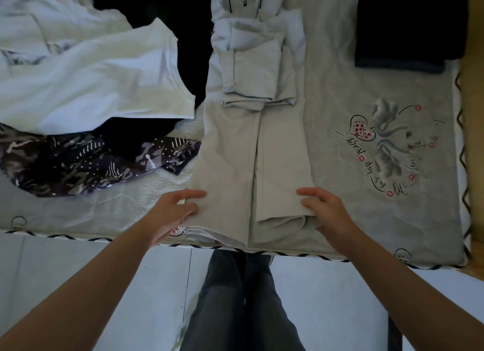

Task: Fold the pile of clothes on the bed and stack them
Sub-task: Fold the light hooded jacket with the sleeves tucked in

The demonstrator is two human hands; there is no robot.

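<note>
Grey printed bed sheet with a heart-and-flower motif and a zigzag border, spread flat. Lying on it, in the middle: a light grey hoodie, lengthwise, sleeves folded in over the chest, hood at the far end. To the left: an unfolded pile with a white T-shirt on top, a black garment beneath, and a camouflage-patterned piece at the near edge. At the far right corner: a folded dark garment, well apart from the rest.
</note>
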